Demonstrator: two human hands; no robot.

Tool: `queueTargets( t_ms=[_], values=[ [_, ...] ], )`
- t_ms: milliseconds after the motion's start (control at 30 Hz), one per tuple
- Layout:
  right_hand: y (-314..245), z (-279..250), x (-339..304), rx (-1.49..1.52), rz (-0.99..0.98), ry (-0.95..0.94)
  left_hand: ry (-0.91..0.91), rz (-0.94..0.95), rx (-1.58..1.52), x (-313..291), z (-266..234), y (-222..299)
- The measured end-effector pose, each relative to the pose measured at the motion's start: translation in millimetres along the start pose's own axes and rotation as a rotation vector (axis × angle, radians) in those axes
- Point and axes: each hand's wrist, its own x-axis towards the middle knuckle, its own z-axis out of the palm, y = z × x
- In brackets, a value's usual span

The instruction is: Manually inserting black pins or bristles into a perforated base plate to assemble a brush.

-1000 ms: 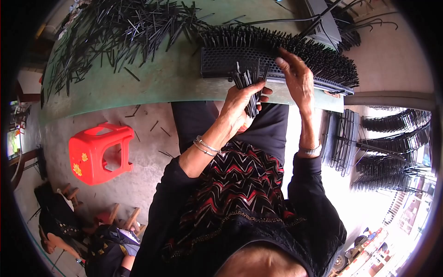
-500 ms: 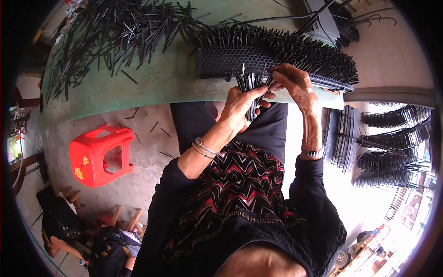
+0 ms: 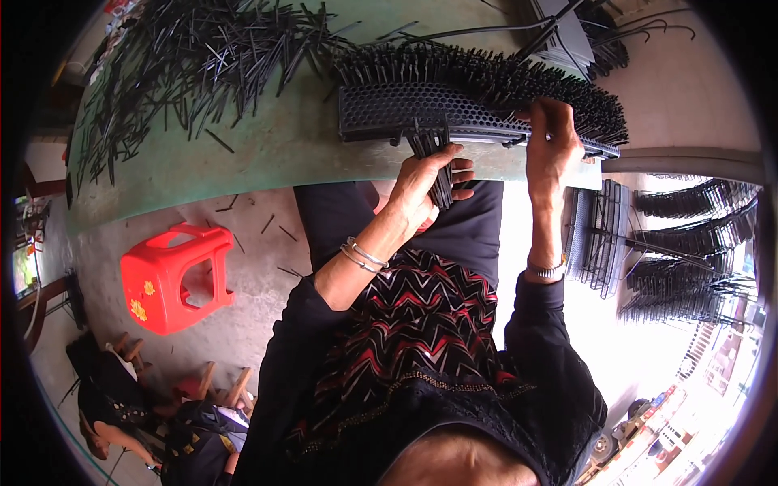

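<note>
My left hand (image 3: 415, 185) is closed round a bundle of thin black sticks (image 3: 431, 152), held just in front of the table's near edge. Beyond it lies a long black rack (image 3: 389, 112) with a plate full of round holes. Many upright black sticks (image 3: 478, 73) fill the rack's far side and its right end. Over the right part of the rack, my right hand (image 3: 556, 154) is bent down with thumb and fingers pinched together among the standing sticks. Whatever those fingertips hold is too small and hidden to make out.
A big heap of loose black sticks (image 3: 235, 49) spreads over the green table (image 3: 284, 146) at the left. On the floor stand a red plastic stool (image 3: 150, 259) and, to my right, more loaded racks (image 3: 689, 243). People sit at the lower left.
My right hand has moved away from the bundle, rightward to the rack's holes. My left hand still grips the bundle, and its fingers have shifted slightly.
</note>
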Motion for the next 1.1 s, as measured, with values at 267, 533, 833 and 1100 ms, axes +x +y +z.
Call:
queueTargets(
  t_ms=[267,533,833,1100],
  values=[
    [8.9,12.5,-1.4,-0.172,-0.113,-0.003,0.091,0.017,-0.025,-3.1,3.6,-0.9],
    [15.9,17.5,8.1,-0.185,-0.172,-0.077,0.044,0.032,0.046,-10.2,2.2,-2.5],
    [16.5,27.1,22.3,-0.359,-0.290,-0.164,0.017,0.033,0.059,-19.7,10.2,1.5],
    [7.9,13.2,-2.1,-0.047,-0.068,-0.205,0.019,0.087,0.098,-29.6,20.3,9.2]
  ],
)
